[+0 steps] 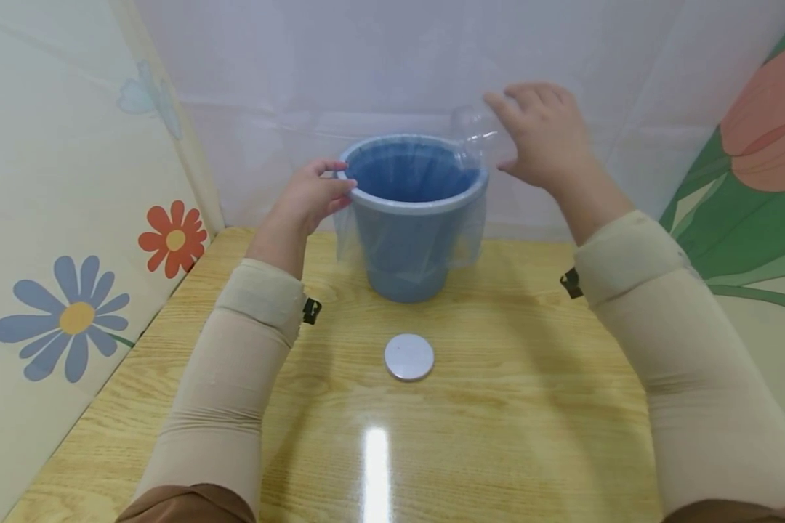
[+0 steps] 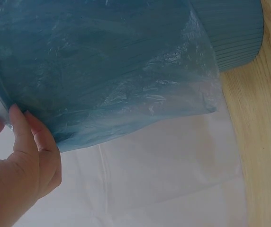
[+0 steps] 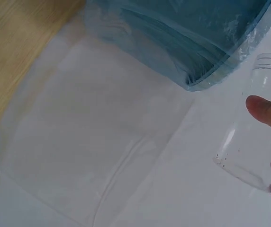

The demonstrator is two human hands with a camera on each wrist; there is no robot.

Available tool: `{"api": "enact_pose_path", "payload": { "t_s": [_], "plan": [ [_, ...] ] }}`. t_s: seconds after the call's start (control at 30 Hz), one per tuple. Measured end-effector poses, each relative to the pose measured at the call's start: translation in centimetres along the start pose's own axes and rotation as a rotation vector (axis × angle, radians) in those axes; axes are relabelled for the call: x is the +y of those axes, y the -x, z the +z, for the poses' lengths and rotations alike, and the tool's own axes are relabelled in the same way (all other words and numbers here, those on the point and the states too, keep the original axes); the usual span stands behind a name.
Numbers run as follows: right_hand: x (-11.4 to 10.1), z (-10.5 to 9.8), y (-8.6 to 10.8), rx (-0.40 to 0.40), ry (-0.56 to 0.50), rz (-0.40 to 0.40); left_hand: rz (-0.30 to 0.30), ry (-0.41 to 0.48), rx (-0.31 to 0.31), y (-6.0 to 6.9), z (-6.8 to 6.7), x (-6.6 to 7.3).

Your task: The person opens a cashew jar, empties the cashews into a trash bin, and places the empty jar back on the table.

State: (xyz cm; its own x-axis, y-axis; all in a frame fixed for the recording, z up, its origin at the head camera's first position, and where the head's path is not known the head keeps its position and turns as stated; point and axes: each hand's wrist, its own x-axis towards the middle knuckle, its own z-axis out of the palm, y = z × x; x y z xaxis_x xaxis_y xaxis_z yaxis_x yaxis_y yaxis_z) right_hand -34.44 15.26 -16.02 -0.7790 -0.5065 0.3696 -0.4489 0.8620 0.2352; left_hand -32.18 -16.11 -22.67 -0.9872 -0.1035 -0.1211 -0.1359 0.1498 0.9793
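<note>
A blue bin (image 1: 405, 247) stands on the wooden table, lined with a clear plastic bag (image 2: 159, 97) folded over its rim. My left hand (image 1: 317, 192) pinches the rim and bag at the left side, thumb and fingers on either side of the edge. Above the right side of the rim, my right hand (image 1: 543, 134) grips a clear jar (image 3: 249, 137), tilted with its threaded mouth toward the bin. A few dark specks show near the jar's base in the right wrist view. The bin's floor is hidden from the head view.
A round white lid (image 1: 408, 357) lies on the wooden table (image 1: 530, 407) in front of the bin. Behind the bin hangs a white sheet (image 1: 288, 73). Panels with painted flowers (image 1: 76, 317) border the table on the left and right.
</note>
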Motion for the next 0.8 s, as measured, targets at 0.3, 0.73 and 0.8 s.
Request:
{"api": "enact_pose_path", "payload": {
  "t_s": [0.3, 0.73, 0.8],
  "plan": [
    [0.3, 0.5, 1.2, 0.048, -0.150, 0.081, 0.003, -0.018, -0.001, -0.1, 0.0, 0.0],
    [0.5, 1.5, 3.3, 0.047, -0.404, 0.170, 0.006, -0.007, -0.005, -0.2, 0.1, 0.0],
    [0.5, 1.6, 3.7, 0.037, -0.465, 0.189, 0.005, -0.009, -0.004, -0.2, 0.1, 0.0]
  ]
}}
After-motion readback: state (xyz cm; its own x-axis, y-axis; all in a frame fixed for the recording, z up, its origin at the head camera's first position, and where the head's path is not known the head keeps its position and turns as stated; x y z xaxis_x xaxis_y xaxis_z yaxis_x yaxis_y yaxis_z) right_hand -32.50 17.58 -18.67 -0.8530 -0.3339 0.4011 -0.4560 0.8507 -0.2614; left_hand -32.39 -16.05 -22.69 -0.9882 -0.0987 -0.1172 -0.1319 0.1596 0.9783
